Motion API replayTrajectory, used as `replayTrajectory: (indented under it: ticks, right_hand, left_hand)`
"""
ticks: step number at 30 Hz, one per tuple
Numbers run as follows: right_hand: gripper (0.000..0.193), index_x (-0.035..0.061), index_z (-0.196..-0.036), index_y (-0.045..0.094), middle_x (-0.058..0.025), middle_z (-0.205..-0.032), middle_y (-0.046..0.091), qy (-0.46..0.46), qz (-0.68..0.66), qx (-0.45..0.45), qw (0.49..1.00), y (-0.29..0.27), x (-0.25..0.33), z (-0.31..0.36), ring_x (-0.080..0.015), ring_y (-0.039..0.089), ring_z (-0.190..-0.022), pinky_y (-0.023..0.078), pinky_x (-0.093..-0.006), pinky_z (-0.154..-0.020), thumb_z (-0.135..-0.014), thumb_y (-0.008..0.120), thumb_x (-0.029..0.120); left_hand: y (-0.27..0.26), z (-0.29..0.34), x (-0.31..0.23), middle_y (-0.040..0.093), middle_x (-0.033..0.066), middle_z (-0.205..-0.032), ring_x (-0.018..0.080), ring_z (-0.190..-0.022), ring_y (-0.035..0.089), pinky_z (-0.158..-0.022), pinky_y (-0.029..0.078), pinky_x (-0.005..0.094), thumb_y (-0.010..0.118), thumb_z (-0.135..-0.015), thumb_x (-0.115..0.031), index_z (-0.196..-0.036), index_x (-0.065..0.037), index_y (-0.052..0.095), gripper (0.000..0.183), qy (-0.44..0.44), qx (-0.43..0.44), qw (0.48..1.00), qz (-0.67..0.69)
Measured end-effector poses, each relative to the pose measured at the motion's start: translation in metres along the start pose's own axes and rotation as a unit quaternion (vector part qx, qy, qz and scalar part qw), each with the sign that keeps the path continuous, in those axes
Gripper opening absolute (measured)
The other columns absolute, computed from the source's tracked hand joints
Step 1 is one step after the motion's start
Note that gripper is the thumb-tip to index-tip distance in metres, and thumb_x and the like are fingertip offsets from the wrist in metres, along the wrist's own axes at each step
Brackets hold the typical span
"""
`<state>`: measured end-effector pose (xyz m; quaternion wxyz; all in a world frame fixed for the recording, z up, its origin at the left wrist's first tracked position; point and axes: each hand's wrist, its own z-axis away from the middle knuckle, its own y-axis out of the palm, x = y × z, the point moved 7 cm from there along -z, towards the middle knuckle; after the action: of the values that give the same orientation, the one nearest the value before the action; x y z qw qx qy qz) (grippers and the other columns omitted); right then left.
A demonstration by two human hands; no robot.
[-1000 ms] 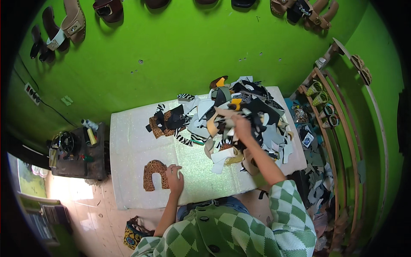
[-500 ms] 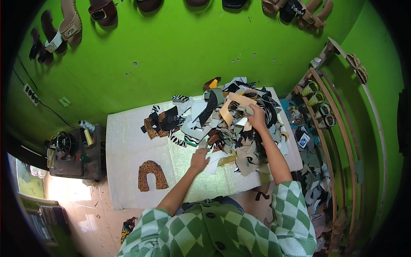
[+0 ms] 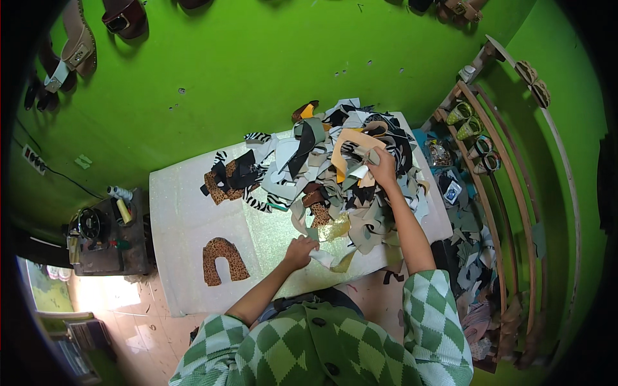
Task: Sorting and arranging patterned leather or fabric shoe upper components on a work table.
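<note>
A heap of cut material scraps (image 3: 302,164) in black, white, grey-green, beige and animal prints covers the right of the pale table (image 3: 187,193). My right hand (image 3: 384,168) is closed on a small grey-beige scrap (image 3: 371,156) at the heap's right side, beside a larger tan cutout (image 3: 346,141). At the near edge of the heap, my left hand (image 3: 298,253) has its fingers closed on a white scrap (image 3: 322,258); the fingertips are partly hidden. A gold scrap (image 3: 334,228) lies just beyond it. Apart on the left rests a leopard-print U-shaped piece (image 3: 222,252).
A dark sewing machine (image 3: 93,224) and thread spools stand on a small table at left. To the right, a wooden rack (image 3: 479,109) holds sandals, with more scraps (image 3: 473,257) piled beneath. Sandals (image 3: 125,18) hang on the green wall behind the table.
My left hand has drawn the white scrap toward the table's near edge, baring the gold scrap. My right hand stays at the heap's right side. The whole view has shifted slightly.
</note>
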<state>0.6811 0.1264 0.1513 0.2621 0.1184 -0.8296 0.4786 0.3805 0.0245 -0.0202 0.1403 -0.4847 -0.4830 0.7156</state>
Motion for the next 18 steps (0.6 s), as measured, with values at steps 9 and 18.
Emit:
replayTrajectory:
  ticks: [9,18]
  right_hand:
    - [0.019,0.0014,-0.085,0.061,-0.0097,-0.078,0.064,0.055,-0.164,-0.032,0.984,-0.028,0.004,-0.006,-0.0156,0.062,-0.073,0.048,-0.0295,-0.070,-0.070,0.070,0.005]
    - [0.019,0.0022,-0.087,0.063,-0.0094,-0.079,0.065,0.039,-0.168,-0.022,0.985,-0.056,0.014,-0.003,-0.0145,0.061,-0.073,0.048,-0.0295,-0.070,-0.070,0.071,0.006]
  left_hand:
    - [-0.031,-0.059,0.019,0.054,0.0075,-0.099,0.0282,-0.097,0.050,-0.081,0.038,0.0403,0.064,-0.069,-0.030,-0.094,-0.015,0.061,0.030,-0.089,-0.126,0.983,0.098]
    - [-0.001,-0.105,0.033,0.053,0.0167,-0.109,0.0320,-0.099,0.056,-0.080,0.049,0.0380,0.075,-0.071,-0.028,-0.120,-0.001,0.036,0.068,-0.366,-0.145,0.919,0.025]
